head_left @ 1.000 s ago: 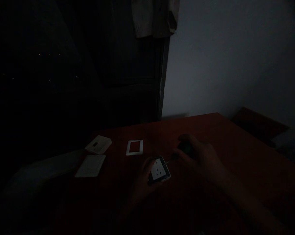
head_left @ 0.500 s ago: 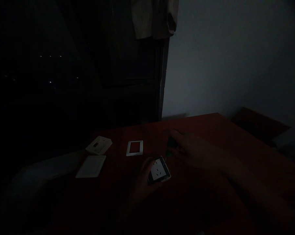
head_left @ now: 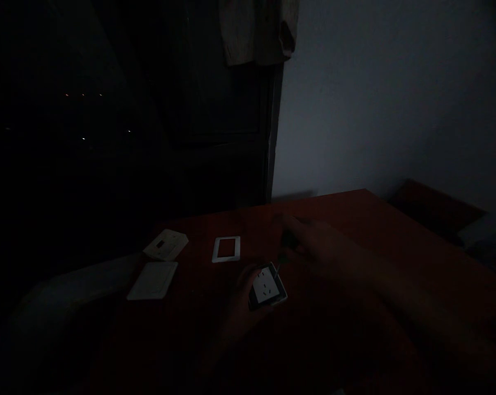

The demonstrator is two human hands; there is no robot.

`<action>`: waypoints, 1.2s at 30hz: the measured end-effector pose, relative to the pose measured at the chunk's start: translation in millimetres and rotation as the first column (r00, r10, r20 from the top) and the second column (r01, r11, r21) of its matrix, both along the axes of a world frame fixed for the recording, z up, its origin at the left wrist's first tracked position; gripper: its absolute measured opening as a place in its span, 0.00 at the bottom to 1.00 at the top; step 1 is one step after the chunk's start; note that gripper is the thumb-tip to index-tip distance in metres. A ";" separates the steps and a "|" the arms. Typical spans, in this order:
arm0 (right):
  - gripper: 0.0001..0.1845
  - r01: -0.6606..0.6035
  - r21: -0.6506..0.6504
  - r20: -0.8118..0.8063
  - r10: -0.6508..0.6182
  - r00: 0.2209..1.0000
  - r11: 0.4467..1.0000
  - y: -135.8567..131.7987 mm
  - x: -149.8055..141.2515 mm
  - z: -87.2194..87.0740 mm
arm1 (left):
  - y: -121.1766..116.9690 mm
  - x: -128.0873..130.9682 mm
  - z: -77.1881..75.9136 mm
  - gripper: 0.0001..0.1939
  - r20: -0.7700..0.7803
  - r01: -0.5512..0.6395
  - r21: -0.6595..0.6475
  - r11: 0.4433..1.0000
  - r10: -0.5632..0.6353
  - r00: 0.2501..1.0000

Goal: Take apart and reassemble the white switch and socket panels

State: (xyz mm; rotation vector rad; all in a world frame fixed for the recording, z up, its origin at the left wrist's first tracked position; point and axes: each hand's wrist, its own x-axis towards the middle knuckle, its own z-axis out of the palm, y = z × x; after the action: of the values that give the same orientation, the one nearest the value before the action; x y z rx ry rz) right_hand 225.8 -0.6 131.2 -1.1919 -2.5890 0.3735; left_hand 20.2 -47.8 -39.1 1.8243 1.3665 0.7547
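A wall socket [head_left: 266, 285] with a white face, dark surround and pale edge is tilted above the red table. My left hand [head_left: 241, 304] grips it from the left side, fingers round its edges. In my right hand [head_left: 313, 244] is a screwdriver [head_left: 288, 241] with a green handle, its thin shaft slanting down to the socket's upper right edge. Whether the tip sits in a screw is too dark to tell. Beyond the socket lies a white square frame [head_left: 226, 249], flat and hollow in the middle.
On the table's left side lie a white plate [head_left: 152, 280] and a white box-like piece [head_left: 166, 244] with a dark slot. The red table [head_left: 334, 206] reaches a pale wall [head_left: 354, 99]. Cloth [head_left: 256, 33] hangs above a dark window. The room is very dim.
The fingers of my right hand have shifted slightly around the screwdriver handle. My left hand and the socket stay in nearly the same place.
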 end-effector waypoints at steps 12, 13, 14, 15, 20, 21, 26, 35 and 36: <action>0.10 0.110 0.188 0.148 -0.139 0.979 0.976 3.2 -5.2 -3.0 | 1.1 -3.4 -3.3 0.40 -0.083 0.010 -0.028 1.000 -0.013 0.996; 0.11 0.082 0.148 0.111 -0.099 0.989 0.986 3.7 -2.4 -2.7 | 1.2 -3.5 -2.1 0.40 -0.079 0.018 -0.028 0.999 -0.020 0.997; 0.13 0.058 0.106 0.072 -0.066 0.995 0.993 4.2 0.7 -2.4 | 1.4 -3.7 -1.2 0.40 -0.074 0.026 -0.021 0.999 -0.027 0.997; 0.17 0.033 0.064 0.035 -0.035 0.999 0.997 4.7 3.9 -2.1 | 1.6 -3.9 -0.6 0.40 -0.070 0.031 -0.010 0.999 -0.032 0.997; 0.24 -0.015 -0.019 -0.005 0.015 1.000 1.000 5.5 7.6 -0.8 | 2.6 -5.5 -2.7 0.40 -0.060 0.046 0.028 0.999 -0.044 0.997; 0.20 0.047 0.022 0.050 -0.048 0.998 0.999 5.2 4.9 -0.7 | 2.6 -5.8 -3.4 0.40 -0.065 0.047 0.031 0.998 -0.045 0.997; 0.16 0.203 0.246 0.265 -0.268 0.926 0.948 3.1 -8.6 1.7 | 2.9 -5.9 -5.5 0.40 -0.085 0.039 0.037 0.999 -0.036 0.996; 0.30 -0.233 -0.061 -0.027 0.232 0.972 0.970 7.5 9.8 9.3 | 3.3 -5.2 -0.1 0.39 -0.085 0.044 0.027 0.999 -0.041 0.995; 0.31 -0.219 -0.056 -0.020 0.218 0.976 0.974 7.7 8.5 8.3 | 3.2 -5.1 0.7 0.39 -0.088 0.040 0.023 0.999 -0.038 0.995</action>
State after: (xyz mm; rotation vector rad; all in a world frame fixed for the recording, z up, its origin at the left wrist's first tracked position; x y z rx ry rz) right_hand 234.3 7.1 139.5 -0.9189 -2.7222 0.5027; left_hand 15.2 -44.6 -38.4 1.9181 1.3781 0.6815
